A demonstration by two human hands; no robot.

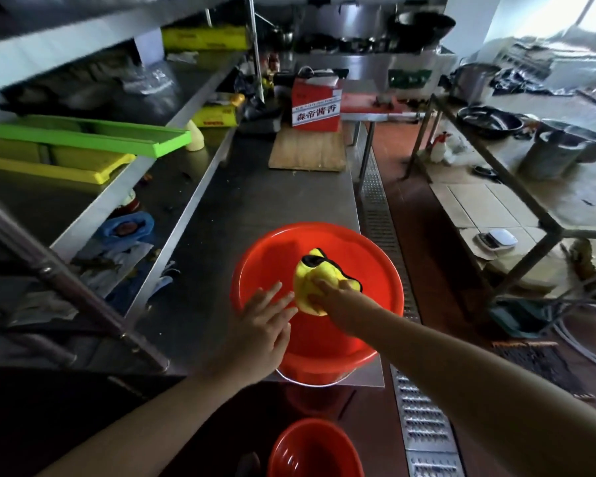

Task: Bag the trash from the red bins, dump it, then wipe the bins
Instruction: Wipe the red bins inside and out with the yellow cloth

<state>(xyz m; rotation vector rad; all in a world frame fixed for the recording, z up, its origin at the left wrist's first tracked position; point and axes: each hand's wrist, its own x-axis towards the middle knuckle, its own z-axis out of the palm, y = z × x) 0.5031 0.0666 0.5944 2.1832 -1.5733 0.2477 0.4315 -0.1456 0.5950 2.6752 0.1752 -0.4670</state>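
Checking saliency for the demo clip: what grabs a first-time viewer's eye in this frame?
The bright red bin on the near end of the steel counter dominates, with a yellow cloth pressed inside it by the right hand while the left hand steadies the rim. Next come a second red bin on the floor below, and the lime-green tray stacked over a yellow tray on the left shelf.
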